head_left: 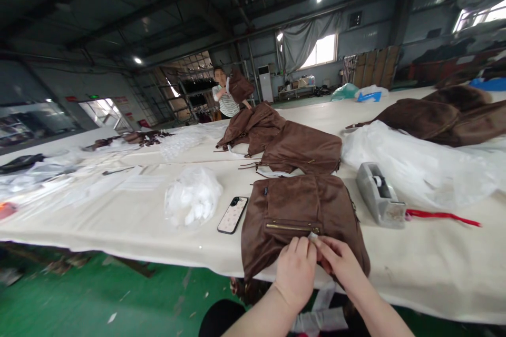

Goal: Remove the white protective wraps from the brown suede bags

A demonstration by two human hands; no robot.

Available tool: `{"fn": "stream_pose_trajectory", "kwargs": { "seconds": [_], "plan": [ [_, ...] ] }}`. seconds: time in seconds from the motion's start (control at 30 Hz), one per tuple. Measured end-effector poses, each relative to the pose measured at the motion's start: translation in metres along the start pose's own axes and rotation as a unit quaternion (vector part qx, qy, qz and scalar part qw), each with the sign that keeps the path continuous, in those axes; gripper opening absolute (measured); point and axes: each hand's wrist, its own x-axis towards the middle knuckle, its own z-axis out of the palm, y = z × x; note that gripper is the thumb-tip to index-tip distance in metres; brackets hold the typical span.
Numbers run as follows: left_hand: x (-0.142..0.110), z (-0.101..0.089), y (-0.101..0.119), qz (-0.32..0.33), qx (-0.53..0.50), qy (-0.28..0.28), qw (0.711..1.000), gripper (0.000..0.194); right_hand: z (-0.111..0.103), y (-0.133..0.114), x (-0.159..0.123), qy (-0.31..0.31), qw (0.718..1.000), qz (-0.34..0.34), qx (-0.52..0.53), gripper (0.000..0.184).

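Observation:
A brown leather-like bag [294,197] lies flat at the table's front edge, with a brass-coloured zipper [290,227] across it. At the zipper's right end, a small white piece [312,236], perhaps tissue or tape, sticks up at my fingertips. My right hand [336,255] pinches it between thumb and fingers. Close against it, my left hand [296,263] is closed over the bag's lower part; its fingertips are curled out of sight, so what they grip is hidden.
A phone [233,215] and a clear bag of white wads [193,197] lie left. At right stand a tape dispenser [379,195] with a red strip and white plastic sheeting [419,168]. More brown bags [302,147] lie behind. A person [227,97] across the table holds one.

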Motion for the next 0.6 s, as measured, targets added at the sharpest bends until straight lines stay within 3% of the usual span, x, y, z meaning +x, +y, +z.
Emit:
{"fn": "stream_pose_trajectory", "kwargs": {
  "seconds": [0.1,0.17,0.3,0.37,0.6],
  "plan": [
    [0.001,-0.006,0.001,-0.079,-0.122,0.015,0.989,0.026,0.002,-0.003,-0.003,0.006,1.000,-0.010,-0.028,0.048],
    [0.004,-0.011,0.001,-0.164,-0.227,0.000,0.960,0.028,0.002,-0.002,-0.003,0.004,0.999,-0.016,-0.041,0.048],
    [0.011,-0.017,-0.003,-0.266,-0.333,-0.127,0.896,0.025,0.001,0.003,-0.001,-0.003,0.997,-0.030,-0.068,0.042],
    [0.013,-0.018,-0.006,-0.265,-0.319,-0.164,0.895,0.023,0.001,0.007,0.001,0.002,0.997,-0.028,-0.069,0.039],
    [0.017,-0.016,-0.015,-0.175,-0.273,-0.203,0.924,0.029,-0.002,0.011,-0.004,0.021,0.999,-0.002,-0.050,0.037]
  ]
}}
